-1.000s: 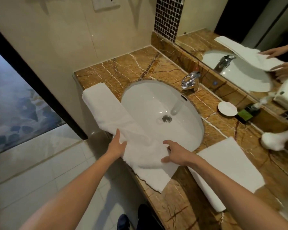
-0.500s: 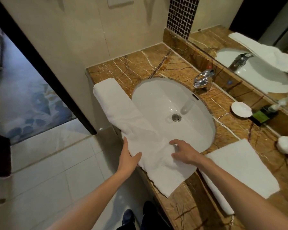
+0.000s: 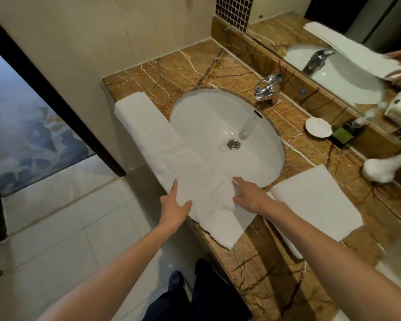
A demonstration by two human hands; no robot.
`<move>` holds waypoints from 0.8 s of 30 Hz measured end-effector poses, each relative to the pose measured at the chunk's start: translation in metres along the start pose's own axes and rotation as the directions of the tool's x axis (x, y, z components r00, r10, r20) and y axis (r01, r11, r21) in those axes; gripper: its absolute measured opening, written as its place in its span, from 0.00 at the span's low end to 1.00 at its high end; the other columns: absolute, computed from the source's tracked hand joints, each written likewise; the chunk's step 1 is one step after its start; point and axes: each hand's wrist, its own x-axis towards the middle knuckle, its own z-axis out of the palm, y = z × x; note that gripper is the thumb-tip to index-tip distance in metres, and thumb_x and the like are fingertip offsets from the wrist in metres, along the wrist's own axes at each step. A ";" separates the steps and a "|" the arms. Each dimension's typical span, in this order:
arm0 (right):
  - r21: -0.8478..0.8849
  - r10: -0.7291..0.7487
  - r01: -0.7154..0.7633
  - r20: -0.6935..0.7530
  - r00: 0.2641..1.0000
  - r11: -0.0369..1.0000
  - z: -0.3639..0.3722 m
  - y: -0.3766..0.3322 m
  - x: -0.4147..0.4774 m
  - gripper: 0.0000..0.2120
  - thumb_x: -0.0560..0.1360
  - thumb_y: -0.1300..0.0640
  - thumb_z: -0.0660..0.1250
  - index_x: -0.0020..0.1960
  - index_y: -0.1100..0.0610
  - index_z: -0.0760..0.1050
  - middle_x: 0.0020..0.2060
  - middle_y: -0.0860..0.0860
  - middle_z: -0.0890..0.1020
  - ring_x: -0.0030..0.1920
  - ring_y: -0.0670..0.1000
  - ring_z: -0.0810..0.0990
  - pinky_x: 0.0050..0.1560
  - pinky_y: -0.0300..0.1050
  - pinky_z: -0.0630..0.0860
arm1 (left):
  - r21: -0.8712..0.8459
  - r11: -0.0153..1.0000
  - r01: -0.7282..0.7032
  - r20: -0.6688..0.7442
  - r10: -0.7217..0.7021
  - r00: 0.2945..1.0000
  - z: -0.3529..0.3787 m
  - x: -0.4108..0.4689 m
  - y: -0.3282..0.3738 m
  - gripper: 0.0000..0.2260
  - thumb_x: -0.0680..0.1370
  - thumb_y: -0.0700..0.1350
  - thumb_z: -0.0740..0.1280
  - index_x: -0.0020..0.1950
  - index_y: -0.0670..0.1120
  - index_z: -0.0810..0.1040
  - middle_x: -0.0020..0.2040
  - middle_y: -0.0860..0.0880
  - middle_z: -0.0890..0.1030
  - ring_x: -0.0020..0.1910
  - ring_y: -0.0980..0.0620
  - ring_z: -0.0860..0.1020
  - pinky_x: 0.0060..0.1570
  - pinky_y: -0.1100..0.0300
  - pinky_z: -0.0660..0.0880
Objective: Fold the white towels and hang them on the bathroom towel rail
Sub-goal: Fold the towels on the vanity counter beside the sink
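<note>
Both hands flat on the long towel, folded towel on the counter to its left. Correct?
No. The folded towel lies to the right of the long towel, per the head view. Left hand and right hand rest flat on the long one.

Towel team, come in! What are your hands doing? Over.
Left hand open at long towel edge, right hand flat on top. Towel overlaps sink, not hung. Folded towel alongside, nothing blocking.

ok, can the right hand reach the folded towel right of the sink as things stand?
Probably yes. The right hand rests on the long towel, and the folded towel lies just beside its wrist on the counter, with nothing on top.
</note>
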 end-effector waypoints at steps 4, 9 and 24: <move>-0.005 0.033 -0.033 -0.023 0.999 0.999 0.001 0.002 -0.002 0.24 0.77 0.58 0.61 0.71 0.58 0.59 0.59 0.61 0.76 0.56 0.62 0.76 0.52 0.51 0.74 | 0.479 0.878 -0.025 -0.080 0.073 0.994 0.010 -0.005 0.003 0.32 0.78 0.56 0.61 0.77 0.58 0.49 0.75 0.43 0.46 0.73 0.40 0.52 0.74 0.47 0.50; -0.094 0.003 -0.005 -0.019 1.000 0.996 -0.002 -0.005 -0.002 0.17 0.78 0.59 0.56 0.66 0.59 0.63 0.56 0.61 0.77 0.53 0.62 0.77 0.53 0.54 0.75 | 0.777 0.542 -0.321 0.223 0.240 0.945 0.019 0.003 0.006 0.33 0.77 0.66 0.50 0.77 0.57 0.40 0.77 0.43 0.36 0.75 0.41 0.36 0.71 0.44 0.34; -0.495 -0.293 0.185 -0.148 0.945 0.849 0.032 -0.005 -0.017 0.21 0.78 0.50 0.60 0.66 0.59 0.65 0.64 0.61 0.69 0.62 0.61 0.69 0.55 0.51 0.69 | 0.854 0.319 -0.412 0.364 0.201 0.910 0.027 0.013 -0.004 0.36 0.74 0.71 0.43 0.76 0.56 0.34 0.75 0.44 0.29 0.72 0.39 0.28 0.67 0.41 0.26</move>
